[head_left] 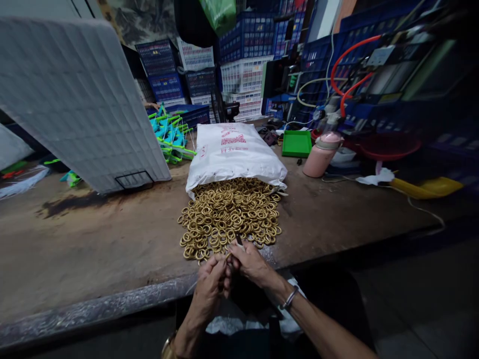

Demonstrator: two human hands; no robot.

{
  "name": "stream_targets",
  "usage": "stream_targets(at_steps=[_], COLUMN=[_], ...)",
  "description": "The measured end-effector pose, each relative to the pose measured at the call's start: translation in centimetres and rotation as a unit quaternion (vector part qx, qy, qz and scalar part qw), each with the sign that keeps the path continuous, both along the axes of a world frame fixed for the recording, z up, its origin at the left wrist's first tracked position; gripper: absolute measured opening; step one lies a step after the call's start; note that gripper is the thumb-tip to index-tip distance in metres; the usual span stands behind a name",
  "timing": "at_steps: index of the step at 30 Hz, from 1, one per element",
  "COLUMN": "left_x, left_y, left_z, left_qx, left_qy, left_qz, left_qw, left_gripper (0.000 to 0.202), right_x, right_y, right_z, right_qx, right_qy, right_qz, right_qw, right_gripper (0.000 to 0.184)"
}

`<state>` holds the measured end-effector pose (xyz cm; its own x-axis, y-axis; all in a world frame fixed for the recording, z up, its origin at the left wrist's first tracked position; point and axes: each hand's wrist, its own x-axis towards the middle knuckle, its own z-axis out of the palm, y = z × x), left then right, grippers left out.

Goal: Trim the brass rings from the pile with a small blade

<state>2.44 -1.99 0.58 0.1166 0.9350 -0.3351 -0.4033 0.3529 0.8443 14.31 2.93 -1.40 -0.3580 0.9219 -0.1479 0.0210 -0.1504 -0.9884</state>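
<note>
My left hand [214, 280] and my right hand [251, 263] meet at the table's front edge, fingers closed. Between their fingertips a bit of a brass-coloured ring [228, 255] shows, pinched by my left hand. A small blade with a dark tip [239, 240] sticks up from my right hand, under the thumb; its handle is hidden. Just beyond lies a heap of brass-coloured rings [228, 214], spilling from the open mouth of a white woven sack [239, 154] with red print.
A tall pale padded panel [82, 104] stands at left beside green and turquoise plastic pieces [172, 134]. To the right are a green tray [297, 143], a pink bottle [322, 155] and a machine with red hoses [389, 65]. Stacked crates [245, 75] line the back.
</note>
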Motion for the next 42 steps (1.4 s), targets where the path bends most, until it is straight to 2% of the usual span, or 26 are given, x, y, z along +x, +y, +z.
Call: stream_targets(at_steps=[3,7,11,16,18,20,24,28,33,37,40,42], left_x=[0.3,0.6,0.7,0.6,0.7,0.8,1.0,0.9,0.7,0.6,0.6,0.7], left_y=[0.1,0.3,0.3,0.2,0.2,0.3,0.3,0.3,-0.6,-2.8,-3.9,-4.0], left_z=[0.1,-0.1,-0.4,-0.7,-0.6,-0.3,0.0,-0.3,-0.4,-0.6,-1.7,-3.1], left_qx=[-0.006,0.009,0.031,0.006,0.001,0.003,0.026,0.039,-0.002,-0.042,-0.096,-0.129], left_qy=[0.032,0.125,0.175,0.154,0.152,0.155,0.163,0.192,0.143,0.069,0.033,0.028], left_qz=[0.015,0.018,0.017,0.007,0.013,0.019,0.018,0.014,0.008,-0.060,-0.089,-0.085], left_qw=[0.999,0.992,0.984,0.988,0.988,0.988,0.986,0.981,0.990,0.995,0.991,0.988], left_gripper=[0.029,0.031,0.030,0.029,0.029,0.029,0.024,0.018,0.023,0.027,0.029,0.028], right_x=[0.4,0.8,0.8,1.1,1.4,1.6,1.9,1.8,1.4,1.6,1.7,1.3], right_y=[-0.2,-0.5,-0.5,-0.3,-0.5,-0.9,-1.7,-2.1,-2.0,-1.1,-0.3,0.1], right_z=[1.1,1.9,1.7,1.2,1.1,1.2,1.8,2.0,1.3,0.8,0.8,0.8], right_qx=[0.078,0.156,0.175,0.168,0.188,0.220,0.252,0.254,0.238,0.223,0.245,0.277], right_qy=[-0.074,-0.147,-0.177,-0.216,-0.258,-0.306,-0.410,-0.478,-0.523,-0.540,-0.535,-0.515], right_qz=[-0.015,-0.003,-0.006,-0.034,-0.032,-0.002,0.064,0.087,0.074,0.029,0.022,0.020], right_qw=[0.994,0.977,0.969,0.961,0.947,0.926,0.874,0.837,0.815,0.811,0.808,0.811], right_gripper=[0.030,0.029,0.028,0.028,0.021,0.011,0.023,0.029,0.030,0.027,0.028,0.027])
